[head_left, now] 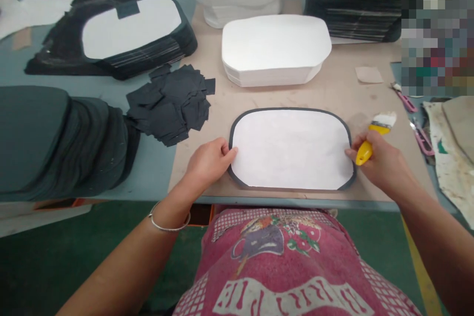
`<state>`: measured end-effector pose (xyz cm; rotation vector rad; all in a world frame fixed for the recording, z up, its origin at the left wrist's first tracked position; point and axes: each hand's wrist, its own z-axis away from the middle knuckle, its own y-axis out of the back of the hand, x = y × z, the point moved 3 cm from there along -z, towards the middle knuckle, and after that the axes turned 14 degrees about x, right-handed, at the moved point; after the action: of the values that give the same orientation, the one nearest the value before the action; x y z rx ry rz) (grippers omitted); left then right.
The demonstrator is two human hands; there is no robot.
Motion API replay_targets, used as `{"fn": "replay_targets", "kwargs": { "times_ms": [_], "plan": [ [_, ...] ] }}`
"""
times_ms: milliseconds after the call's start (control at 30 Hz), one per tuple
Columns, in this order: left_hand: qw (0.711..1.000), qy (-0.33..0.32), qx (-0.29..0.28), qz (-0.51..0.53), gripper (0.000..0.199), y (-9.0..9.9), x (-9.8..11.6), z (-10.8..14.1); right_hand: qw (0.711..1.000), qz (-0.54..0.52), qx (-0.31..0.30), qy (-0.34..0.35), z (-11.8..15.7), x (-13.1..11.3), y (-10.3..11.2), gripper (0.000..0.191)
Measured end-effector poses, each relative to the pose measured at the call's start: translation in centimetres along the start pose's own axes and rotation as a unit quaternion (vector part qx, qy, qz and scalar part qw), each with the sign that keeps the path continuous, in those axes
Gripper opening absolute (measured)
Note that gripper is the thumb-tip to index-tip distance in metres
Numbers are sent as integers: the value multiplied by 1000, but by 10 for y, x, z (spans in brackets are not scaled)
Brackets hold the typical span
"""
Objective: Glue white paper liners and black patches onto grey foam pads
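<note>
Left hand (pixel 209 160) pinches the near-left edge of the white panel (pixel 292 148), thumb on top. Right hand (pixel 381 160) has the opposite edge, yellow brush (pixel 365 153) tucked in the same grip, bristles pointing away, probably keeping them off the panel. Panel lies on a dark piece (pixel 289 109) at the bench (pixel 155 170) front, likely for even reach. Fingers underneath hidden; can't tell if edges are lifted. Dark scraps (pixel 177 103) sit left, presumably handy.

White panel (pixel 292 149), dark grey border (pixel 289 108); yellow brush handle (pixel 364 153); pink checked apron (pixel 287 261).
</note>
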<state>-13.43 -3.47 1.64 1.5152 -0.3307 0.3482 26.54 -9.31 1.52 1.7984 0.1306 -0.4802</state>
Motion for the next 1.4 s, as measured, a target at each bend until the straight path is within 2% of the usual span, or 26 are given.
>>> {"fn": "replay_targets", "kwargs": {
  "times_ms": [100,167,233,300,400,500,567,667,767,867,1000,1100,1167,1233,1300,1400],
  "plan": [
    [989,-83,93,-78,31,8,30,1,1000,-2,-13,-15,0,-5,-1,22],
    [970,-194,133,-56,37,-1,61,3,1000,-7,-11,-18,0,-9,-1,20],
    [946,-298,122,-31,51,-20,89,5,1000,-18,-8,-16,1,-10,-2,18],
    [934,-343,90,-36,61,-43,105,6,1000,-21,-14,-12,3,-8,-2,16],
    [936,-341,64,-57,64,-66,109,3,999,31,-18,20,6,-7,-2,15],
    [937,-338,69,-60,66,-70,104,3,992,93,16,88,2,-22,-4,17],
    [937,-336,73,-58,66,-68,103,3,985,55,23,162,-5,-46,-12,11],
    [942,-324,70,-57,67,-64,103,3,966,-43,-6,254,-17,-83,-34,8],
    [945,-316,66,-54,67,-64,104,3,959,-68,-20,275,-25,-101,-54,12],
    [945,-316,64,-49,68,-65,104,2,957,-67,-14,280,-27,-102,-61,13],
    [947,-312,61,-44,65,-63,104,1,959,-70,-8,273,-34,-98,-44,23],
    [947,-314,65,-35,61,-55,103,0,960,-77,-22,270,-51,-97,-14,31],
    [948,-307,76,-26,56,-47,100,1,960,-77,1,268,-67,-100,7,33],
    [954,-288,85,-18,47,-42,95,2,960,-109,24,257,-82,-108,22,28],
    [959,-271,81,-14,40,-41,92,4,950,-183,5,254,-93,-121,25,19],
    [963,-261,71,-15,38,-40,91,5,925,-258,-79,269,-96,-141,12,16]
  ]
}}
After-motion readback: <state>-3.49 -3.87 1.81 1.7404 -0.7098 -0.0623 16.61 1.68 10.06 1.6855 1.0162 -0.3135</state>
